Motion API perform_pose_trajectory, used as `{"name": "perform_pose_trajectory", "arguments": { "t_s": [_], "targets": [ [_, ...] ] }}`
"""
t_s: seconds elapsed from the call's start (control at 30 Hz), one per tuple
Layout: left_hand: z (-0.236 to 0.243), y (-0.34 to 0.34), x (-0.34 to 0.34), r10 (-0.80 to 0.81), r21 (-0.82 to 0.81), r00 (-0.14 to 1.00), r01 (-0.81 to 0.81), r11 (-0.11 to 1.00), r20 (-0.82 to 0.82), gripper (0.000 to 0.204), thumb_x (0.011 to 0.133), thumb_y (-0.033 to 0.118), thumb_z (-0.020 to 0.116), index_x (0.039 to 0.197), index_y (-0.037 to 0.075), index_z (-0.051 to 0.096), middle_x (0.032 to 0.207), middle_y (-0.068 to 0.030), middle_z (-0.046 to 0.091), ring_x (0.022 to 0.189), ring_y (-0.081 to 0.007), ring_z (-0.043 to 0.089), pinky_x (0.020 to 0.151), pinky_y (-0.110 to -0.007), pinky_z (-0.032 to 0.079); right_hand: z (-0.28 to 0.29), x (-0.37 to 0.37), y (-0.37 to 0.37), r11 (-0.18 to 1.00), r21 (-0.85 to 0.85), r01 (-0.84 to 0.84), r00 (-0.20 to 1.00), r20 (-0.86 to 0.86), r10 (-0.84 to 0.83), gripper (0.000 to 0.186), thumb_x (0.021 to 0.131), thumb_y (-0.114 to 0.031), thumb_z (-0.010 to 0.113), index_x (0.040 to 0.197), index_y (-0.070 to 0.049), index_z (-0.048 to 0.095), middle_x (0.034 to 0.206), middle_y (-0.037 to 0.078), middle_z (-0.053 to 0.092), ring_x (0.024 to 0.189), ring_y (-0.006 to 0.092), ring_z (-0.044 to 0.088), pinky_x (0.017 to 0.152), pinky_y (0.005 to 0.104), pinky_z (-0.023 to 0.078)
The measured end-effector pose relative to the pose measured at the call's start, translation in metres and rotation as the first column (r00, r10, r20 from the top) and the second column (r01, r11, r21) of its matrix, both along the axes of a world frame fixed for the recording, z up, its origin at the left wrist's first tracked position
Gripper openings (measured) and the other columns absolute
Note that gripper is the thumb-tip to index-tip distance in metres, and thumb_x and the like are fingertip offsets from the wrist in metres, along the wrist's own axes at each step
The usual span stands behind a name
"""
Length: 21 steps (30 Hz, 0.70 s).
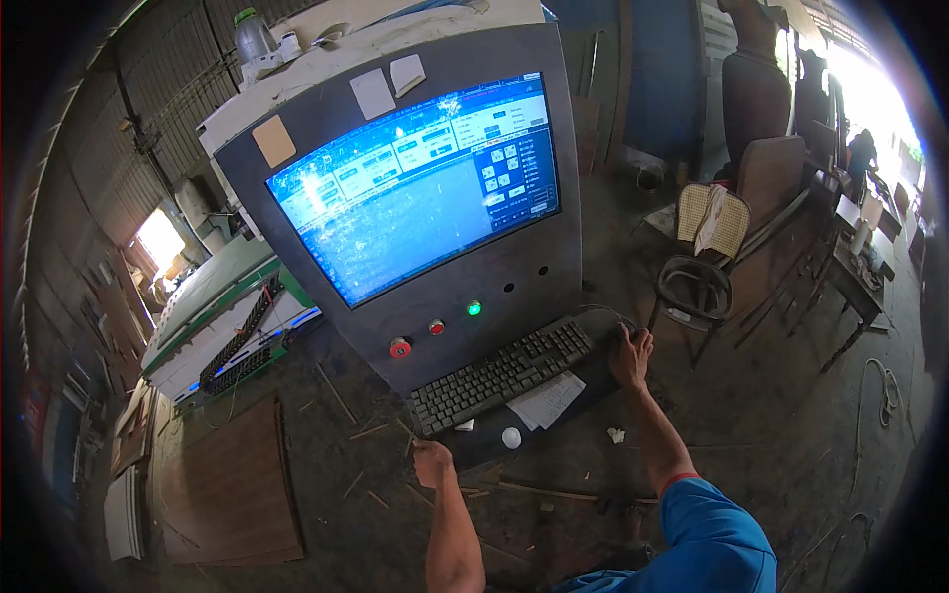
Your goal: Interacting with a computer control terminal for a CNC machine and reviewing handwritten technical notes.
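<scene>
On cam I see L hand (432,464) curled nr left end of keyboard (502,374), R hand (630,357) nr right end; can't tell if either's grasping.

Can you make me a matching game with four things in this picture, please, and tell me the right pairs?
Things:
1. left hand
2. screen
3. right hand
4. keyboard

Clues:
A. near the keyboard's right end
B. black
C. near the keyboard's left end
D. glowing mostly blue

Right pairs: 1-C, 2-D, 3-A, 4-B
</scene>
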<state>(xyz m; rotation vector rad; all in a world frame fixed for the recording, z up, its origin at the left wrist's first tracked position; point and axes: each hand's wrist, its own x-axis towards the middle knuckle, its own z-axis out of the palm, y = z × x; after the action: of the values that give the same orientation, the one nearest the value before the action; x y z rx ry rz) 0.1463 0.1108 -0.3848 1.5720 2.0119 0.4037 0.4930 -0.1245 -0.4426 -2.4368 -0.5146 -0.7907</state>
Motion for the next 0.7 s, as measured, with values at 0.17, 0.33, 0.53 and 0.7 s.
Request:
{"name": "perform_pose_trajectory", "arguments": {
  "t_s": [0.17,0.33,0.53,0.7],
  "targets": [
    [-0.002,0.000,0.000,-0.008,0.013,1.000,0.008,1.000,-0.024,0.066,0.103,0.043,0.019,0.108,-0.001,0.068,0.105,-0.0211,0.068,0.096,-0.0398,0.065,0.084,-0.053,0.054,0.001,0.000,0.000,1.000,0.003,0.002,1.000,-0.008,-0.002,0.051,0.078,-0.018,0.065,0.128,-0.017,0.055,0.108,0.019,0.044,0.105,0.0382,0.043,0.088,0.0469,0.038],
    [-0.004,0.001,0.000,-0.010,0.022,0.999,0.011,1.000,-0.034,0.066,0.103,0.043,0.019,0.107,-0.001,0.068,0.105,-0.0213,0.068,0.096,-0.0399,0.065,0.083,-0.053,0.054,0.002,-0.001,0.000,1.000,-0.001,-0.004,1.000,-0.030,0.004,0.051,0.078,-0.019,0.064,0.129,-0.016,0.055,0.109,0.019,0.044,0.105,0.0388,0.043,0.089,0.0474,0.038],
    [-0.006,0.003,0.001,0.034,-0.001,0.998,-0.034,0.999,-0.047,0.065,0.103,0.044,0.020,0.108,0.000,0.069,0.106,-0.0200,0.068,0.098,-0.0393,0.065,0.085,-0.052,0.053,0.003,-0.002,0.001,1.000,0.029,-0.009,0.999,-0.042,0.010,0.051,0.079,-0.019,0.064,0.129,-0.016,0.054,0.112,0.022,0.043,0.108,0.0405,0.042,0.090,0.0486,0.037],
    [0.008,0.000,0.000,-0.046,-0.115,0.998,0.049,0.992,0.033,0.062,0.103,0.043,0.019,0.124,0.000,0.059,0.123,-0.0222,0.061,0.112,-0.0409,0.059,0.096,-0.055,0.047,0.001,0.001,-0.002,1.000,0.011,-0.004,0.999,-0.049,0.005,0.050,0.080,-0.017,0.062,0.129,-0.015,0.054,0.113,0.023,0.042,0.109,0.0408,0.041,0.090,0.0490,0.037]
  ]
}}
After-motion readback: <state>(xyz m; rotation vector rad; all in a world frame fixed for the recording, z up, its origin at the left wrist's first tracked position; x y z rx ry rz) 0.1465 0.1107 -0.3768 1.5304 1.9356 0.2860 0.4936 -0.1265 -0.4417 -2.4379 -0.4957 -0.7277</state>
